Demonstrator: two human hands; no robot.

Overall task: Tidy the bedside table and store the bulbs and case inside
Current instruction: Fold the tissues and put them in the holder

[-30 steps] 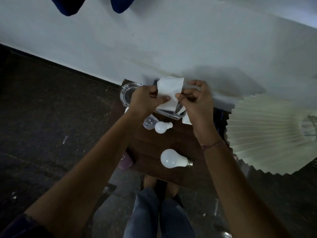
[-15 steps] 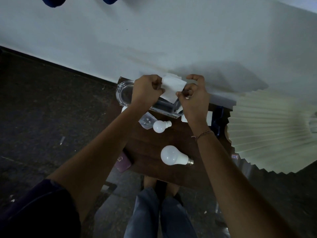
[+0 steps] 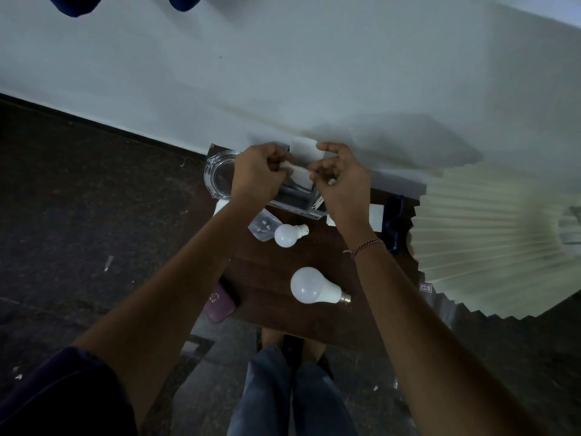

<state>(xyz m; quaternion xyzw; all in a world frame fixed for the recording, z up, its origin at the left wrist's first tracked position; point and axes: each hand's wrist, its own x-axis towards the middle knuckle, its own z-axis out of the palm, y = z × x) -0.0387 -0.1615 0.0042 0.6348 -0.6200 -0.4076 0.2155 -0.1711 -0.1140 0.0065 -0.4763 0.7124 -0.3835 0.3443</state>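
As our left hand and right hand pinch the paper, folded smaller now, the bulbs await storing.

We are seeing a small white bulb, a larger white bulb, white paper, a dark brown table and a cream pleated lampshade.
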